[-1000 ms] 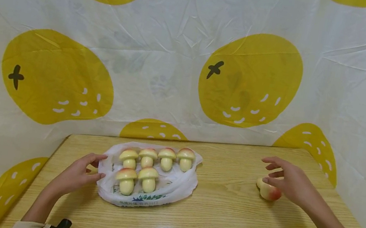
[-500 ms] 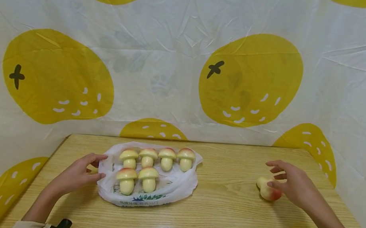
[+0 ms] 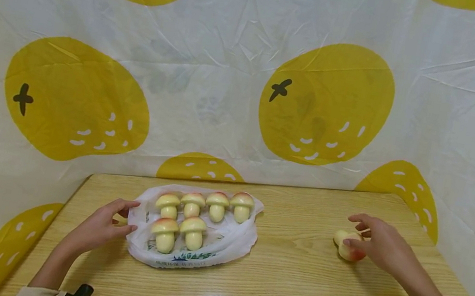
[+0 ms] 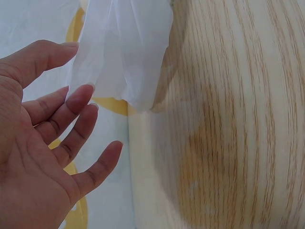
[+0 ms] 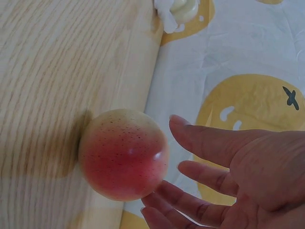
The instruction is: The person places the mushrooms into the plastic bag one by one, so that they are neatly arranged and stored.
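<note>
A toy mushroom with a pale stem and a red-blushed, speckled cap lies on its side on the table. My right hand hovers beside and over it, fingers loosely bent; in the right wrist view the thumb is apart from the cap, while fingertips overlap the cap's lower edge. At the left, my left hand has its loosely spread fingertips right at the edge of a white plastic bag. Several similar mushrooms stand in two rows on that bag. The left wrist view shows the bag's hanging edge near thumb and fingers.
The wooden table has its back edge against a white curtain printed with large yellow fruits. Between the bag and the single mushroom lies a stretch of bare tabletop. A glare spot shines near the front.
My right hand has drifted slightly to the right and closer to the body, low over the mushroom. The lone mushroom, the bag and my left hand have stayed in place.
</note>
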Action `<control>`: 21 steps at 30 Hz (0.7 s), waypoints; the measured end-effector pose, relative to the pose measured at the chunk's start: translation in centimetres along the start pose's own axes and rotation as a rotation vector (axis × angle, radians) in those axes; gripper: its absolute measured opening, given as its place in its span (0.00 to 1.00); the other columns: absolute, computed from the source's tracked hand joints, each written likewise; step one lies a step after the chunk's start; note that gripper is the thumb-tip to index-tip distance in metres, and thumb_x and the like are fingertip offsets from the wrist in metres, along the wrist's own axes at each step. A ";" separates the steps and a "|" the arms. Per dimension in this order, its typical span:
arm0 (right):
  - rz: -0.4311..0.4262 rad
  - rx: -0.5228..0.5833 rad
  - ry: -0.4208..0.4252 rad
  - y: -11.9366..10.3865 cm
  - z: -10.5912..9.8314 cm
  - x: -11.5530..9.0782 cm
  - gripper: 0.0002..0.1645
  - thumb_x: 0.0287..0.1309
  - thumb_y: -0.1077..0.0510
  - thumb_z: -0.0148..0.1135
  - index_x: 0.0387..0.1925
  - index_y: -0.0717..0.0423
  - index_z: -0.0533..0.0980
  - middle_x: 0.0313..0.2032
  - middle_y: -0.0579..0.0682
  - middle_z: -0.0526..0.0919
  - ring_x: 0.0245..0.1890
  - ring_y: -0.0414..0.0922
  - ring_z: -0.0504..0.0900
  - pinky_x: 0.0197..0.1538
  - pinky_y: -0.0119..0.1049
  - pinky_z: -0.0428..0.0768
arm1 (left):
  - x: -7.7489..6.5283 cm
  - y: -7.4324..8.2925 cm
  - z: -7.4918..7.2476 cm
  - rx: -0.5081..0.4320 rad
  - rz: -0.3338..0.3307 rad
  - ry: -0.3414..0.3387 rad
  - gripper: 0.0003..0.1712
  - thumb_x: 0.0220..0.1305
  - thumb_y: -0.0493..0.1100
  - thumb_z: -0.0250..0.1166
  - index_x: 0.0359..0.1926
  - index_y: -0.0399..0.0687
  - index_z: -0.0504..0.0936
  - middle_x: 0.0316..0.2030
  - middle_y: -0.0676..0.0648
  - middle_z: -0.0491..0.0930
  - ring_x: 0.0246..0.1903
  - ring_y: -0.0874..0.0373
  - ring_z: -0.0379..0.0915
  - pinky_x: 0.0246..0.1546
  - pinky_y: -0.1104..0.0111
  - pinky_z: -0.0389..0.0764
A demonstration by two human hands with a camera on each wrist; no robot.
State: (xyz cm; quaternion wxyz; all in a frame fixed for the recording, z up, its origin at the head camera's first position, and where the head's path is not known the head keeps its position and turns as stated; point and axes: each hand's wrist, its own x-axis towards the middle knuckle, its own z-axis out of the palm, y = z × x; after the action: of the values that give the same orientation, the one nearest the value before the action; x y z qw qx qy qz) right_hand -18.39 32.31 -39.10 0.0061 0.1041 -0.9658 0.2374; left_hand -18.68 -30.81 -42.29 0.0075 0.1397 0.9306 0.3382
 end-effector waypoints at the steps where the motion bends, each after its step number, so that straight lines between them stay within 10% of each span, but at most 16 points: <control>1: 0.009 -0.006 -0.006 0.0 0.0 0.0 0.38 0.57 0.48 0.75 0.61 0.68 0.74 0.48 0.70 0.83 0.46 0.64 0.83 0.43 0.59 0.80 | 0.0 0.0 0.0 -0.002 -0.001 0.000 0.35 0.66 0.48 0.71 0.69 0.39 0.72 0.48 0.47 0.77 0.51 0.49 0.71 0.49 0.49 0.77; 21: 0.055 0.016 0.012 0.5 0.4 0.1 0.46 0.54 0.51 0.77 0.63 0.75 0.67 0.41 0.66 0.86 0.38 0.57 0.85 0.37 0.50 0.81 | 0.0 -0.1 0.1 -0.001 0.009 0.006 0.34 0.66 0.48 0.71 0.68 0.39 0.73 0.48 0.47 0.77 0.50 0.50 0.71 0.48 0.50 0.77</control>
State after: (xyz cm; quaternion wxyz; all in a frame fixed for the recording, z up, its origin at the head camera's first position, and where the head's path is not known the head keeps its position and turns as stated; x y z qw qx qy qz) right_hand -18.53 32.53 -39.68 0.0047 0.0761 -0.9663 0.2459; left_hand -18.73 -30.84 -42.47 0.0032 0.1427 0.9298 0.3392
